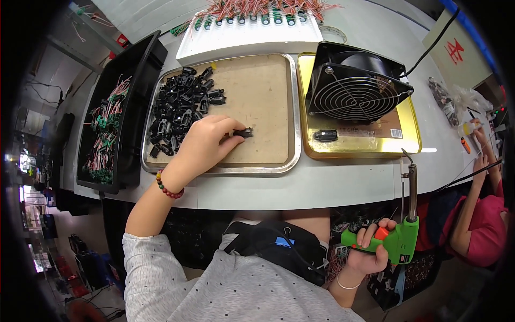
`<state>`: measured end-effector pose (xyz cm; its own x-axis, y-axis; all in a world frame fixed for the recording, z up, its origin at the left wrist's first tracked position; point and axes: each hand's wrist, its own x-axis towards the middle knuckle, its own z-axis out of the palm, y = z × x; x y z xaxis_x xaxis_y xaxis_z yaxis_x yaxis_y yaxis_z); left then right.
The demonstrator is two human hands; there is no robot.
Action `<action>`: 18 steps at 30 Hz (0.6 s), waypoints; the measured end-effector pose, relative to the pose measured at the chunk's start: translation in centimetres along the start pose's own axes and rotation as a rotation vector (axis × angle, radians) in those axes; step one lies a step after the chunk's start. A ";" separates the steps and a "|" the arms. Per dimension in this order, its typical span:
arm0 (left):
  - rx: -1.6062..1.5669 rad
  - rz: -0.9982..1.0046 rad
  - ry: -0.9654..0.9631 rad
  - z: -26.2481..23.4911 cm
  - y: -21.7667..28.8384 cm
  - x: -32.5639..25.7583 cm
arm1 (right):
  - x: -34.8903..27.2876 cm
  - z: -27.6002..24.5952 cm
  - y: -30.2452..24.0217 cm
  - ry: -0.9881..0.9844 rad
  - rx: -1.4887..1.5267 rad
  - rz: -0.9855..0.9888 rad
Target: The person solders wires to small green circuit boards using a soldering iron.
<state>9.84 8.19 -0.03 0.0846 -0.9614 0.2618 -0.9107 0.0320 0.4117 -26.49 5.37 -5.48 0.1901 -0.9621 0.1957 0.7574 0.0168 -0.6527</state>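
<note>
My left hand [210, 140] reaches over a metal-rimmed tray [294, 115] and pinches a small black plastic part [244, 132] between thumb and fingertips, just above or on the tray's brown lining. A heap of similar black parts [179, 102] covers the tray's left side. My right hand [370, 248] is wrapped round the grip of a green soldering gun [403, 241] with an orange trigger. Its metal barrel points up toward the gold tin lid [365, 152] at the table's front edge. One black part [325, 135] lies in that lid.
A black fan [357, 86] stands in the gold lid. Behind the tray, a white foam box [252, 45] holds green parts with red wires. At left is a black bin [131, 107] of wired circuit boards. A co-worker in a pink top [485, 236] sits at right, near a tape roll [333, 35].
</note>
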 end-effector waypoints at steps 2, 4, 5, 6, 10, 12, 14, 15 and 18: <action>0.026 0.065 0.059 0.2 0.4 0.2 | 0.0 -0.2 0.1 0.021 -0.002 -0.003; -0.061 0.021 0.070 -0.5 2.3 1.0 | 0.1 -0.2 0.3 0.044 -0.006 -0.008; -0.063 0.021 0.069 -0.8 3.6 1.7 | 0.3 -0.2 0.3 0.036 0.006 -0.001; -0.115 0.090 0.108 -0.9 5.1 2.6 | 0.2 -0.2 0.3 0.028 0.018 0.005; -0.116 0.306 0.148 0.6 9.4 6.1 | 0.1 -0.4 0.1 -0.016 -0.007 -0.002; -0.104 0.366 0.174 2.3 10.0 7.4 | 0.0 -0.3 0.1 -0.013 0.011 -0.002; -0.077 0.392 0.147 3.6 10.6 8.1 | 0.0 -0.4 0.0 -0.012 0.004 -0.005; -0.078 0.394 0.147 3.9 10.8 8.1 | -0.1 -0.4 -0.1 -0.012 0.001 -0.003; -0.052 0.386 0.108 4.6 11.2 8.4 | -0.1 -0.7 -0.2 0.000 0.014 -0.004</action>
<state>-1.52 -0.79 2.77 -0.2150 -0.8421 0.4947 -0.8627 0.4012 0.3080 -27.10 5.30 -5.91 0.1871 -0.9621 0.1985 0.7666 0.0167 -0.6419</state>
